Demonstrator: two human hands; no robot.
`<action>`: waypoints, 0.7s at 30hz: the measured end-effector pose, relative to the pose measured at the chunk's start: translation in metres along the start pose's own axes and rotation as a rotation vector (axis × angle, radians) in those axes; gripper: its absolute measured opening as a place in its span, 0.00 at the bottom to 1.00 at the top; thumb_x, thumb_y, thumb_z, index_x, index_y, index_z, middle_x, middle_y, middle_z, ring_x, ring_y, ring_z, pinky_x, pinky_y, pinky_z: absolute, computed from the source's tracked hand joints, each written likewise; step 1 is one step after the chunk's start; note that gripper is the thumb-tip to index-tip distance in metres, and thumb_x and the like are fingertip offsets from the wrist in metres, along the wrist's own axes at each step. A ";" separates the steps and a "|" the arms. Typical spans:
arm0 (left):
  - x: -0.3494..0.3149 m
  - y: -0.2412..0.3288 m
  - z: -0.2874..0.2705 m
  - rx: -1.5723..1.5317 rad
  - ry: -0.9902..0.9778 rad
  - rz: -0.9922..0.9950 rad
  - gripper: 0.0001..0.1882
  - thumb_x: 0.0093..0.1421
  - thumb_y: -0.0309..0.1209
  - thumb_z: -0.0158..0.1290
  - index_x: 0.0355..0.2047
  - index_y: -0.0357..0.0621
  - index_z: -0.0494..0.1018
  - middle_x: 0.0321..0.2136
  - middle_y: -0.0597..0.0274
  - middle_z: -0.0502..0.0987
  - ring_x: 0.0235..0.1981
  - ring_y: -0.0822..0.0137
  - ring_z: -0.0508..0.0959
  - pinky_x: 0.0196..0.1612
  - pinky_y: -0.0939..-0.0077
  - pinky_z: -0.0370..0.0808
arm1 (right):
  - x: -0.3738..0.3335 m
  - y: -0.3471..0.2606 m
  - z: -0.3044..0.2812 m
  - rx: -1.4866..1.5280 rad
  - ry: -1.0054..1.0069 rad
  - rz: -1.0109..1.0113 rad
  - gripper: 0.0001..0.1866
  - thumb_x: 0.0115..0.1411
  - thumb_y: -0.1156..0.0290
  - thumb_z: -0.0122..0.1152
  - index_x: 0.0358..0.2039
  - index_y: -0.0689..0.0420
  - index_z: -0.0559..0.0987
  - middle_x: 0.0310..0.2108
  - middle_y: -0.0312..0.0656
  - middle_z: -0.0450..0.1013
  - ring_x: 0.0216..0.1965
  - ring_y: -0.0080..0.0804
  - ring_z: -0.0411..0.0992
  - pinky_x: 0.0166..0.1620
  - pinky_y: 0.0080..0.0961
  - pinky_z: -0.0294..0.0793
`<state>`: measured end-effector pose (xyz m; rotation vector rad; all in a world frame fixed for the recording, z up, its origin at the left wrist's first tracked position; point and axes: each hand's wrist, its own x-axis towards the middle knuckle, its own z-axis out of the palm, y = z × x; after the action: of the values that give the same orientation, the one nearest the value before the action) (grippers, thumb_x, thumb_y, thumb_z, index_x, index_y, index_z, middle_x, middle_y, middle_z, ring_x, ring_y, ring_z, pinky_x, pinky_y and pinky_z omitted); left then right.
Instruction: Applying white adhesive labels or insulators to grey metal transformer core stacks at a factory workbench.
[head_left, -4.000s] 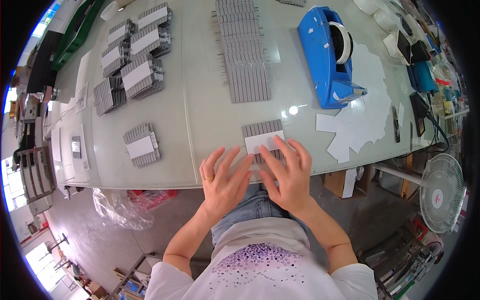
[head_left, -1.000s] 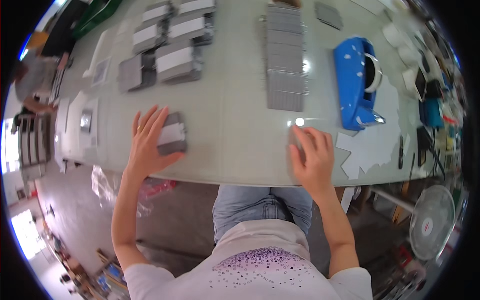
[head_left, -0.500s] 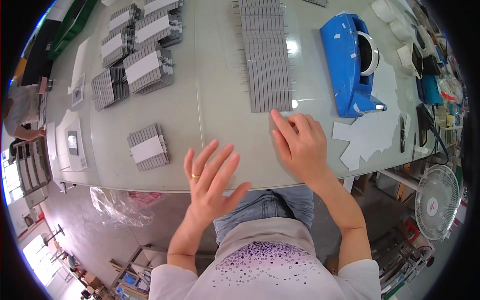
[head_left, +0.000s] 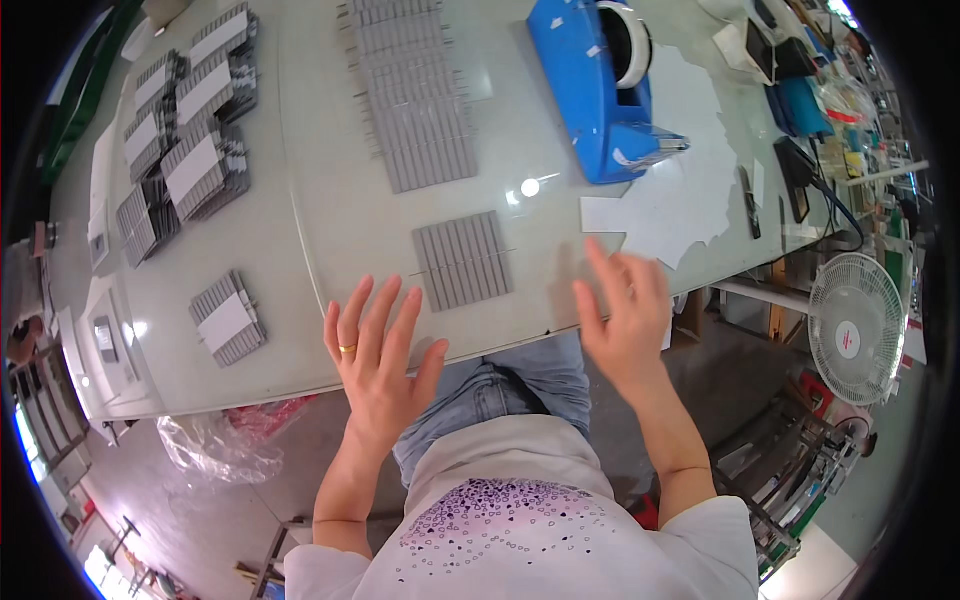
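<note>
Far ahead of the left hand, a long green tray (head_left: pixel 78 102) skirts the rim of view, its contents hidden. Nearer sit white-banded piles of grey slatted panels (head_left: pixel 195 172), then a small grey slatted bundle (head_left: pixel 245 346) in a white band (head_left: pixel 226 320). The left hand (head_left: pixel 378 378) hovers, fingers spread, grasping nothing; ahead of it runs a row of matching grey panels (head_left: pixel 410 85). Between the hands lies a flat grey slatted panel (head_left: pixel 463 262) — half a second ago that patch was bare. It wears no band, so it seems at an earlier stage than the bundle. Ahead of the right hand (head_left: pixel 628 312), a blue tape dispenser (head_left: pixel 577 95) holds a white roll (head_left: pixel 641 50). That hand — blurred, fingers loosely bent — is off the panel, apparently empty.
</note>
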<state>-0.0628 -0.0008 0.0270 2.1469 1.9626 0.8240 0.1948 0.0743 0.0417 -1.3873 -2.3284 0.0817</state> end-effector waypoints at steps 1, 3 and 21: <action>0.001 0.001 0.001 0.013 -0.012 0.010 0.27 0.54 0.34 0.58 0.56 0.45 0.71 0.58 0.57 0.70 0.63 0.51 0.64 0.67 0.51 0.49 | 0.004 0.010 0.000 -0.020 0.056 0.112 0.27 0.52 0.66 0.67 0.54 0.53 0.77 0.37 0.41 0.69 0.35 0.39 0.66 0.37 0.33 0.67; 0.006 0.000 0.004 0.029 -0.011 0.022 0.27 0.55 0.34 0.58 0.57 0.45 0.71 0.59 0.57 0.69 0.64 0.51 0.63 0.67 0.50 0.48 | 0.012 0.017 -0.005 -0.053 0.029 0.092 0.27 0.52 0.65 0.68 0.55 0.53 0.77 0.39 0.42 0.68 0.36 0.40 0.66 0.40 0.34 0.67; 0.010 -0.003 0.002 0.053 -0.159 -0.017 0.28 0.57 0.43 0.55 0.57 0.45 0.71 0.63 0.52 0.63 0.67 0.47 0.56 0.66 0.44 0.44 | 0.010 -0.019 -0.010 0.887 0.220 0.647 0.10 0.64 0.79 0.55 0.46 0.61 0.72 0.30 0.38 0.74 0.28 0.20 0.73 0.30 0.16 0.71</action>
<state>-0.0643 0.0099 0.0275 2.1477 1.9416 0.5846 0.1788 0.0717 0.0590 -1.4564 -1.2817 0.9584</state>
